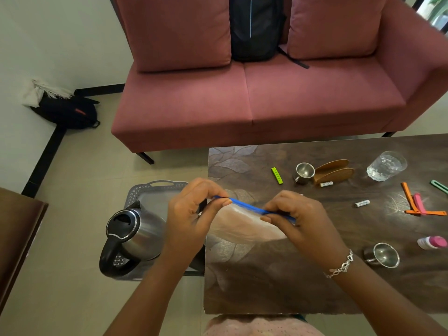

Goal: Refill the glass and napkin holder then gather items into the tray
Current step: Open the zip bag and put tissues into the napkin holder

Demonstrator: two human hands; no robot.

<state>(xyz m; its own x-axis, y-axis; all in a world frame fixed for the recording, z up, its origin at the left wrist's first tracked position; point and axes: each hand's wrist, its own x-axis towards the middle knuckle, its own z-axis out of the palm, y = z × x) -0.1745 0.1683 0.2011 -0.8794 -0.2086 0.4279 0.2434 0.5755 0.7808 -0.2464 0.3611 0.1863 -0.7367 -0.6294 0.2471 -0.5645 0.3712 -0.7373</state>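
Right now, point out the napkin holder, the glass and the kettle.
napkin holder [335, 172]: head view, on the front wooden panel.
glass [386, 166]: head view, on its clear side wall.
kettle [138, 235]: head view, on the steel body below the lid.

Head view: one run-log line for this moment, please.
hands: left, right pinch bag's blue zip strip | napkin holder: empty | kettle: on tray
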